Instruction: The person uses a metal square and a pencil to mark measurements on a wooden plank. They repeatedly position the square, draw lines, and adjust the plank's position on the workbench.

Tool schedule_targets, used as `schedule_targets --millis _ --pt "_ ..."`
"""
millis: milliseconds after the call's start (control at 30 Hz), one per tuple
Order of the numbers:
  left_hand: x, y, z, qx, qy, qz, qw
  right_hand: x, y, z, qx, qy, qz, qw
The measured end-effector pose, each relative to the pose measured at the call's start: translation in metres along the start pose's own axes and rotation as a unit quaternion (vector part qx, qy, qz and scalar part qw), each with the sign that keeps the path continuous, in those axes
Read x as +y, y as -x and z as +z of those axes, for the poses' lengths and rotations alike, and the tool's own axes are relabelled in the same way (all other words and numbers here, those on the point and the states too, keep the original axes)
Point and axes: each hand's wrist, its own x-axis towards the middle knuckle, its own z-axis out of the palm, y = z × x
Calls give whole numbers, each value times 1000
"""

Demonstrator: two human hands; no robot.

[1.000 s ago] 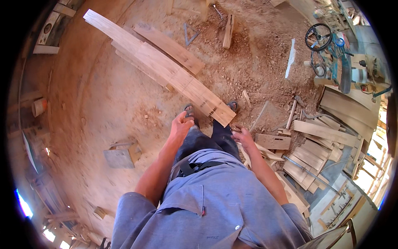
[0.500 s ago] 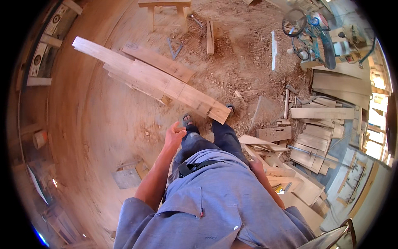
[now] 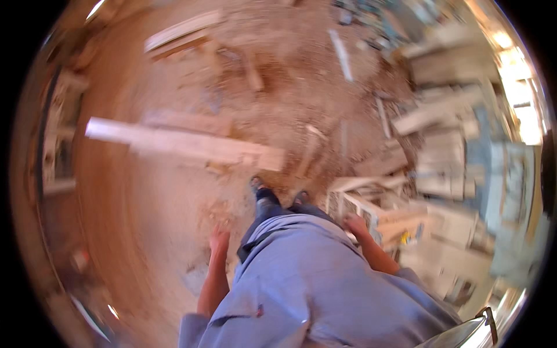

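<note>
Well off edge of plank [image 3: 188, 143], left hand [image 3: 219, 238]

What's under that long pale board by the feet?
Along the near edge of the long pale board, a wood piece peeks out, blurred. The rest underneath is covered, so I can't tell.

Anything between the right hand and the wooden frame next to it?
Nothing visible. The right hand appears right beside the wooden frame, at its near left side, with no separate object showing between them. Motion blur leaves it unclear whether they touch.
</note>
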Motion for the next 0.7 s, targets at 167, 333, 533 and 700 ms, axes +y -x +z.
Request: schedule_targets --millis 167,333,533,700 --pt "-36 23 42 -143 -155 55 976 67 -4 11 237 -64 -16 969" --pt "-22 3 44 -168 -136 58 975 79 43 9 416 -199 99 882" --pt "6 -61 43 -223 -76 104 966 158 57 4 548 -254 312 733" --pt "42 -109 33 -271 -65 144 949 174 67 -28 538 -360 409 643"
